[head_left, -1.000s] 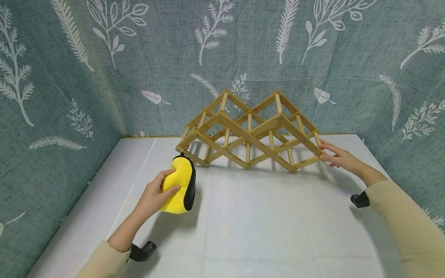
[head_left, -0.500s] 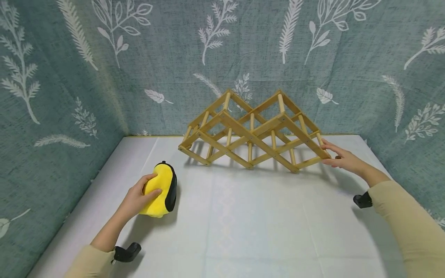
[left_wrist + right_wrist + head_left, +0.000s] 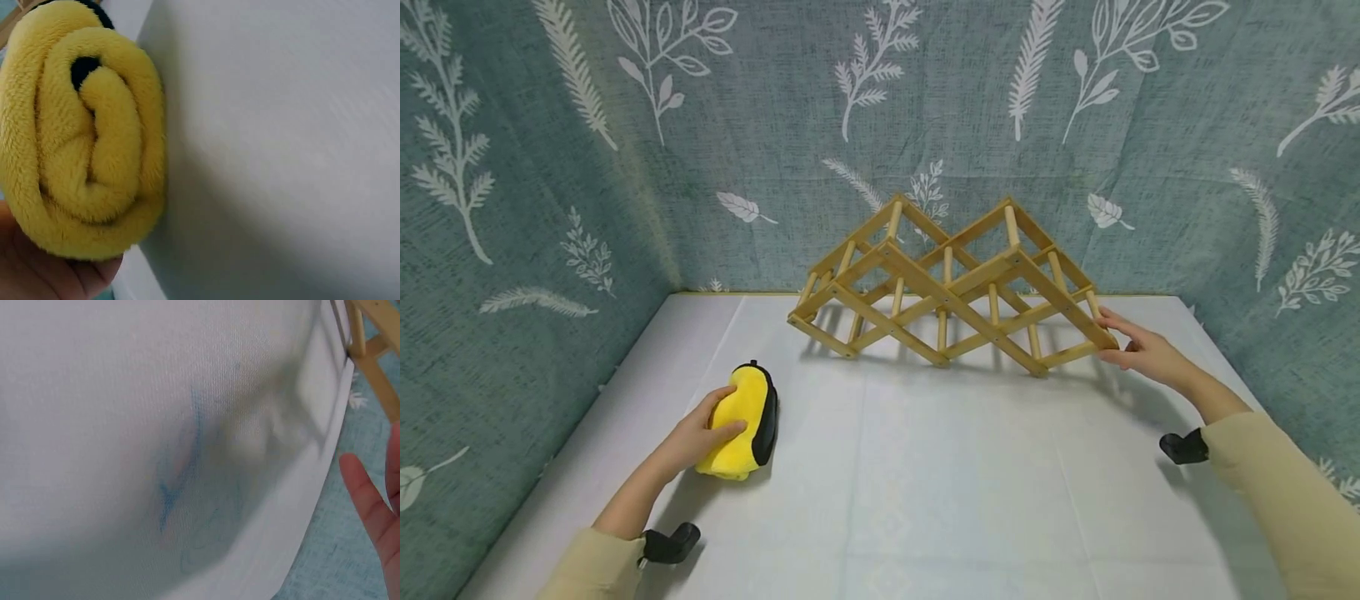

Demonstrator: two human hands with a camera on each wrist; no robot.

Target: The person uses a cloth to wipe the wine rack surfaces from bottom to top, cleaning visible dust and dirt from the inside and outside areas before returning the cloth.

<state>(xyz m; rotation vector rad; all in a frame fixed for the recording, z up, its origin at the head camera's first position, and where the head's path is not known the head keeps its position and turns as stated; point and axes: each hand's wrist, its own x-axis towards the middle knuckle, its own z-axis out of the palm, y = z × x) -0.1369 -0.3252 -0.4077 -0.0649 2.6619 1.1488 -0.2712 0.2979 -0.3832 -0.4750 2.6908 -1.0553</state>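
On the left side of the table, my left hand (image 3: 694, 443) grips a rolled yellow towel (image 3: 741, 417) with a black edge, thumb on one side and fingers on the other. Its spiral end, fluffy and layered, faces the camera in the left wrist view, low against the white surface. A folding wooden lattice rack (image 3: 951, 300), with slats joined by round dowels, stands at the back. My right hand (image 3: 1150, 357) holds the rack's right end corner between thumb and fingers. The right wrist view catches a corner of the rack (image 3: 377, 386) and a few fingertips (image 3: 362, 487).
A white cloth (image 3: 955, 475) covers the table. Grey-green fabric (image 3: 775, 100) with white leaf prints hangs behind and along both sides, close behind the rack. Black wrist cameras (image 3: 673, 543) sit on both wrists.
My left hand has carried the rolled towel left, away from the rack's left end, and down toward the tabletop. My right hand stays at the rack's right end, and the rack keeps its place.
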